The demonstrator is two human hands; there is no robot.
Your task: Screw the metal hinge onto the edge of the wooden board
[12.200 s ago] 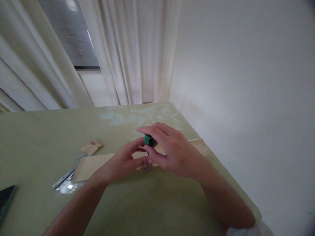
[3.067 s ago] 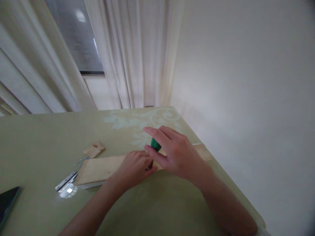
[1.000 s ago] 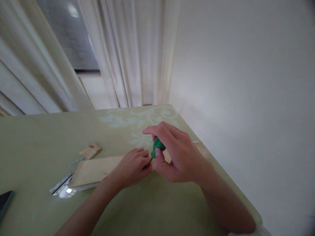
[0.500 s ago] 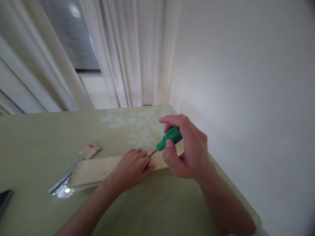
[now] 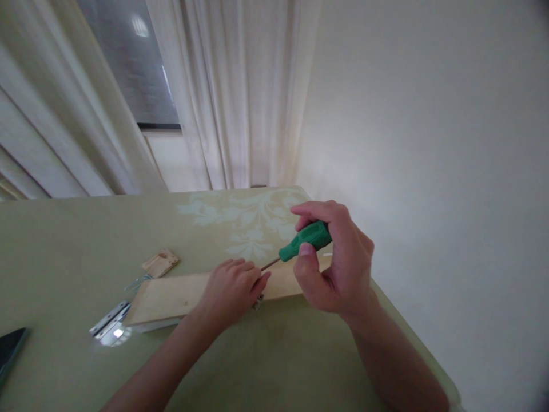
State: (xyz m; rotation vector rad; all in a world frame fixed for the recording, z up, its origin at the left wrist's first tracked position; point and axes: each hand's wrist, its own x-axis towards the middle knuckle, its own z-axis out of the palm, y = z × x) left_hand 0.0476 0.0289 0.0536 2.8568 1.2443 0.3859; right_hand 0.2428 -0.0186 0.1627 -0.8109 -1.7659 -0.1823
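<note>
My right hand (image 5: 337, 263) is closed round the green handle of a screwdriver (image 5: 306, 239), thumb beneath and index finger stretched over the top. The shaft slants down leftward to the fingers of my left hand (image 5: 234, 289), which hide its tip. My left hand is bent over a pale wooden board (image 5: 167, 294), gripping it across the middle, with the thumb pointing right. Below that thumb a small metal piece (image 5: 258, 302) shows at the board's near edge; most of it is covered, so its kind is unclear.
Left of the board lie a metal hinge (image 5: 109, 320) and a small wooden piece (image 5: 160, 263), with thin metal bits (image 5: 137, 281) near it. A dark phone-like object (image 5: 11, 349) sits at the left edge. The table (image 5: 77, 246) meets a wall (image 5: 429, 171) at right; curtains (image 5: 227, 97) hang behind.
The screwdriver and my right hand have shifted a little right, and the shaft lies flatter. My left hand has turned slightly, uncovering the metal piece beneath it. The whole view has slid slightly.
</note>
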